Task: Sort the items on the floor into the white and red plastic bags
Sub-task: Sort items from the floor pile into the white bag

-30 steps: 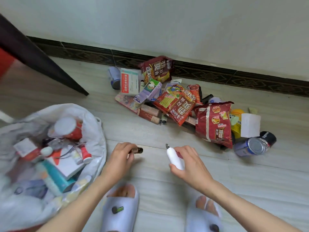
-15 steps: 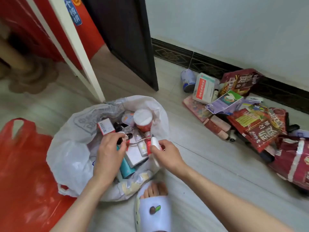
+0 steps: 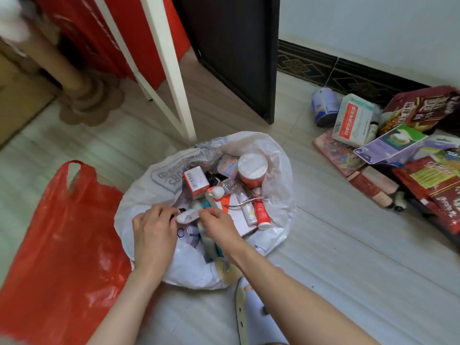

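- The left hand [image 3: 153, 229] is hovering over the open white plastic bag [image 3: 139, 202], fingers curled round a small dark-capped item [image 3: 181, 210]; most of that item is hidden, so its kind cannot be told.
- The right hand [image 3: 219, 224] is pinching a white oval plastic object [image 3: 187, 216] by its right end, just beside the left hand's fingertips and above the bag's contents.
- The white bag is standing on the pale wood-pattern floor [image 3: 348, 257], holding a round white-lidded red jar [image 3: 252, 169], a small red-and-white box [image 3: 196, 181] and a red-and-white tube [image 3: 260, 212].
- The red plastic bag [image 3: 64, 240] is lying flat, touching the white bag's left side.
- A pile of unsorted items is lying near the right wall: a white-and-red medicine box [image 3: 354, 119], a blue-and-white can [image 3: 324, 107] and dark red snack packets [image 3: 420, 109].
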The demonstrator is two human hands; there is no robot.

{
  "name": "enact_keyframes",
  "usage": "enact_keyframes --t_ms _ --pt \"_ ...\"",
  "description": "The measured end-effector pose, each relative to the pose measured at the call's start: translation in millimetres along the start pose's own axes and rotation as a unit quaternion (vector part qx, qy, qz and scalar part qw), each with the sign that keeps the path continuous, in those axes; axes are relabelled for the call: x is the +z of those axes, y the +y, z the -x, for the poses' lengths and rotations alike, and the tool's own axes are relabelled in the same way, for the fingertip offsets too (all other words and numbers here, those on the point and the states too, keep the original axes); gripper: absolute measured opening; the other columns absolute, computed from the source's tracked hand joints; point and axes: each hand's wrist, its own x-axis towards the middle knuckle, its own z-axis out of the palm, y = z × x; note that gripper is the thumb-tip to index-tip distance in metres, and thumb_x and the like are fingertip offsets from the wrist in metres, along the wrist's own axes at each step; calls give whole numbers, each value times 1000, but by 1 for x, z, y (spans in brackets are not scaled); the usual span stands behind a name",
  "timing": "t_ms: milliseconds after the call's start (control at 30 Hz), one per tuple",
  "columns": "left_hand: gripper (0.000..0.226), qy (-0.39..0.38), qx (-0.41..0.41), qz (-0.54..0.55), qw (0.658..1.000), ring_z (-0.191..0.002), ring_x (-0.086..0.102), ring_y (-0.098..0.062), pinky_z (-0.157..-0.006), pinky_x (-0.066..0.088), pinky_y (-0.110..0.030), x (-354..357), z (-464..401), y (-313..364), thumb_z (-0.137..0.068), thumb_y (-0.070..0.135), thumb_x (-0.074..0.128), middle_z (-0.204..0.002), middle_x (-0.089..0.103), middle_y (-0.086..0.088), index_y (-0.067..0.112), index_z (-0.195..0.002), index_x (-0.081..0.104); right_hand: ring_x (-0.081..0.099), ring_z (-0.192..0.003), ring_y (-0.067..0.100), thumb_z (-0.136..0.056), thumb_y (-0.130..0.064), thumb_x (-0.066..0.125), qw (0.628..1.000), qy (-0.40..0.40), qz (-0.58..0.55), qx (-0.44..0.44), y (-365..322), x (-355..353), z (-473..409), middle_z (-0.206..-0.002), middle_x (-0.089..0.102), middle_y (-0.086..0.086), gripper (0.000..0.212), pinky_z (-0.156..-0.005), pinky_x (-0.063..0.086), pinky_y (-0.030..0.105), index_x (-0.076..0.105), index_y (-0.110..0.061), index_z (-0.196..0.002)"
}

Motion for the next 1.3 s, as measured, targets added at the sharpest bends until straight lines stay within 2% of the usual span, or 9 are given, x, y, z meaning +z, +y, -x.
enact_keyframes --t_ms 100,167,233,333,600,767,933,1133,1300 --pt "31 -21 13 13 1000 -79 65 -28 -78 30 -31 -1 3 0 -82 20 41 -89 69 -6 11 -95 67 42 -64 10 -87 -24 46 1000 10 -25 16 -3 2 2 -64 45 -6 33 -68 35 27 45 -24 -54" --pt "40 -44 26 17 999 -89 66 -28 -88 35 -37 0 9 1 -84 23 34 -100 69 -11 6 -102 66 52 -77 16 -79 -27 46 999 4 -37 30 -4 -1 5 -73 52 0 31 -79 40 29 50 -23 -49" --pt "48 -75 23 7 997 -106 61 -30 -98 34 -46 -1 17 4 -84 29 31 -115 64 -14 5 -109 64 57 -103 24 -82 -29 44 1000 -16 -11 13 -5 -7 13 -94 62 9 29 -100 41 36 66 -19 -66" --pt "51 -102 47 0 994 -121 50 -34 -101 33 -53 -5 19 19 -84 34 31 -127 56 -17 6 -117 60 53 -109 15 -95 -26 42 998 -20 42 -42 -8 -26 31 -114 60 2 31 -102 38 30 59 -13 -116" --pt "49 -106 228 51 966 -124 44 -33 -96 39 -48 -11 22 132 -82 38 39 -131 53 -16 16 -122 54 54 -113 13 -93 -28 48 930 126 314 -142 -4 -174 115 -126 57 2 38 -96 38 23 47 -17 -130" --pt "45 -84 399 48 912 -113 57 -36 -85 49 -46 -29 16 233 -80 34 43 -124 58 -18 14 -119 51 46 -123 15 -94 -35 44 873 193 440 -79 14 -294 203 -135 49 0 44 -105 36 32 37 -23 -136" --pt "59 -80 573 -49 814 -110 59 -33 -81 52 -42 -41 7 325 -59 27 81 -122 60 -18 12 -113 61 43 -127 16 -94 -29 46 847 325 417 -59 47 -380 283 -140 45 2 47 -103 34 28 36 -19 -138" --pt "67 -74 650 -54 754 -111 59 -32 -83 53 -41 -22 30 426 -58 27 83 -121 61 -15 13 -118 58 44 -125 25 -90 -18 51 818 483 311 -13 121 -459 317 -134 49 10 43 -102 34 35 44 -11 -131" --pt "71 -88 684 -76 721 -110 59 -32 -81 53 -41 27 39 481 -55 23 84 -122 60 -16 13 -120 57 36 -127 32 -88 -20 57 801 517 294 68 165 -508 307 -137 40 15 52 -104 28 34 38 -7 -135"
